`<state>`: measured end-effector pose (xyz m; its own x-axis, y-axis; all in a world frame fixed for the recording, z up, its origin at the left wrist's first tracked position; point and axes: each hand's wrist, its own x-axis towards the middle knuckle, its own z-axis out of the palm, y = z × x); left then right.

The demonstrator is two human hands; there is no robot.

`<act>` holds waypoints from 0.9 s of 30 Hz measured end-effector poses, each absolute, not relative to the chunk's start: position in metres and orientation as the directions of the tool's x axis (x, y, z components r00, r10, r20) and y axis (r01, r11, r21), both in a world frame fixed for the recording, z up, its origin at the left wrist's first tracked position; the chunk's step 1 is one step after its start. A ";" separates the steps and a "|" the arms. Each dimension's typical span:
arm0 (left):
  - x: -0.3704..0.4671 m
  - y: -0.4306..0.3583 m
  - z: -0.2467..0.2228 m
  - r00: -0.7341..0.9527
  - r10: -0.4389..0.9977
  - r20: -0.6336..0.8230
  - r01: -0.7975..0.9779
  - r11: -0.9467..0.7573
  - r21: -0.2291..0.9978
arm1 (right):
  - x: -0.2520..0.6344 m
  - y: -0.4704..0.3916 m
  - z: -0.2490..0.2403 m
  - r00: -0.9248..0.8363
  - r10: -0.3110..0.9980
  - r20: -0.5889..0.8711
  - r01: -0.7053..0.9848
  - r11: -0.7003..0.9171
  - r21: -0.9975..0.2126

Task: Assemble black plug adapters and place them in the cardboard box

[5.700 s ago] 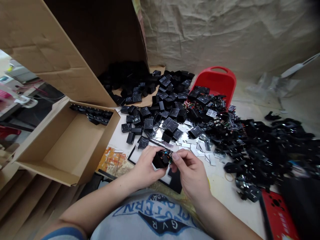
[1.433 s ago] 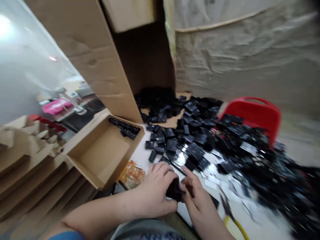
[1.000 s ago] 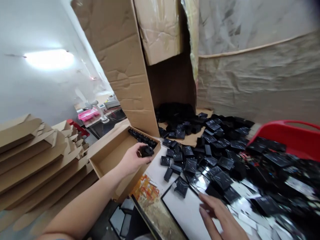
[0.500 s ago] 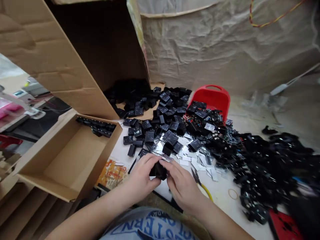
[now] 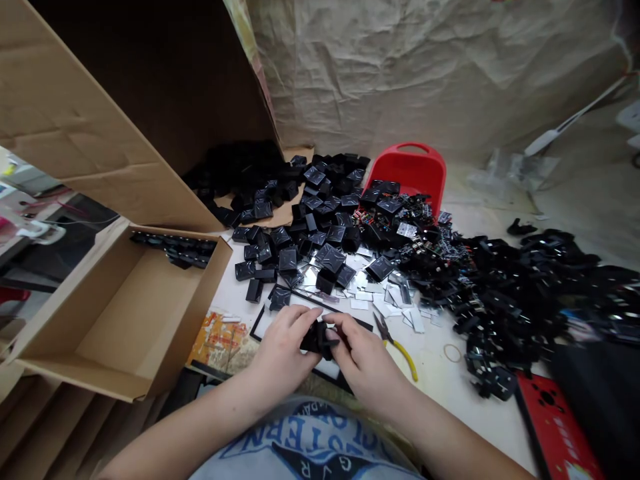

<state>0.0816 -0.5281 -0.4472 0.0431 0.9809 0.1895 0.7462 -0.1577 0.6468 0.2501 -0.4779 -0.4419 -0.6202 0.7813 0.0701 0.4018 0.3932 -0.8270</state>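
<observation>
Close to my body, my left hand (image 5: 286, 343) is closed on a small black plastic part (image 5: 315, 338). Facing it, my right hand (image 5: 363, 353) pinches the right side of the same part, where a darker piece with prongs shows. The fingers partly cover both. Under my hands lies a black-edged white tray (image 5: 259, 323). Just beyond them are many black plastic housings (image 5: 287, 259) and flat silvery-white pieces (image 5: 385, 303). Pliers with yellow handles (image 5: 405, 360) rest to the right of my right hand.
An open cardboard box (image 5: 135, 307) with a row of black parts stands at the left, below a large carton (image 5: 100, 127). A red scoop-like bin (image 5: 410, 175) sits behind small components. Black parts (image 5: 510, 293) heap at the right, near a red box (image 5: 557, 427) and a rubber band (image 5: 453, 353).
The camera view has shifted, so the scene sits higher and further left. My fingers have changed position on the black part, and a pronged piece now shows at its right side.
</observation>
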 end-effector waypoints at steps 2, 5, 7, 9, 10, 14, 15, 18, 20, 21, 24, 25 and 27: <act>0.081 -0.529 -0.445 0.054 0.985 0.167 0.771 -0.147 0.620 | 0.251 -0.478 -0.446 -0.585 0.805 0.103 0.399 0.396 -0.827; 0.080 -0.529 -0.442 0.055 0.997 0.056 0.709 -0.078 0.701 | 0.256 -0.477 -0.446 -0.512 0.839 0.186 0.385 0.417 -0.823; 0.079 -0.530 -0.442 0.027 1.000 -0.007 0.647 -0.012 0.763 | 0.258 -0.477 -0.444 -0.488 0.837 0.248 0.376 0.458 -0.805; 0.080 -0.530 -0.442 0.013 1.000 -0.013 0.609 0.003 0.793 | 0.257 -0.478 -0.442 -0.501 0.803 0.323 0.354 0.530 -0.771; 0.080 -0.530 -0.442 0.013 1.000 0.004 0.601 -0.011 0.799 | 0.255 -0.480 -0.442 -0.512 0.781 0.358 0.342 0.567 -0.749; 0.083 -0.530 -0.443 0.017 0.997 0.079 0.619 -0.072 0.782 | 0.244 -0.487 -0.447 -0.518 0.719 0.463 0.353 0.673 -0.650; 0.084 -0.530 -0.442 0.013 0.997 0.079 0.631 -0.069 0.773 | 0.242 -0.488 -0.449 -0.517 0.710 0.478 0.365 0.688 -0.627; 0.085 -0.532 -0.440 0.009 0.998 0.062 0.661 -0.053 0.749 | 0.239 -0.489 -0.453 -0.539 0.690 0.484 0.377 0.711 -0.593; 0.087 -0.535 -0.437 0.013 0.998 0.055 0.686 -0.049 0.726 | 0.240 -0.488 -0.454 -0.575 0.679 0.456 0.359 0.710 -0.606; 0.088 -0.537 -0.436 0.012 0.998 0.056 0.703 -0.048 0.710 | 0.241 -0.488 -0.455 -0.593 0.676 0.438 0.344 0.704 -0.621; 0.092 -0.543 -0.433 -0.007 0.997 0.078 0.767 -0.045 0.640 | 0.243 -0.489 -0.457 -0.620 0.669 0.411 0.300 0.686 -0.663; 0.094 -0.545 -0.432 -0.013 0.996 0.089 0.786 -0.045 0.616 | 0.243 -0.490 -0.459 -0.621 0.665 0.415 0.288 0.686 -0.668; 0.098 -0.548 -0.433 -0.022 0.994 0.106 0.815 -0.044 0.579 | 0.243 -0.494 -0.464 -0.619 0.653 0.436 0.271 0.699 -0.662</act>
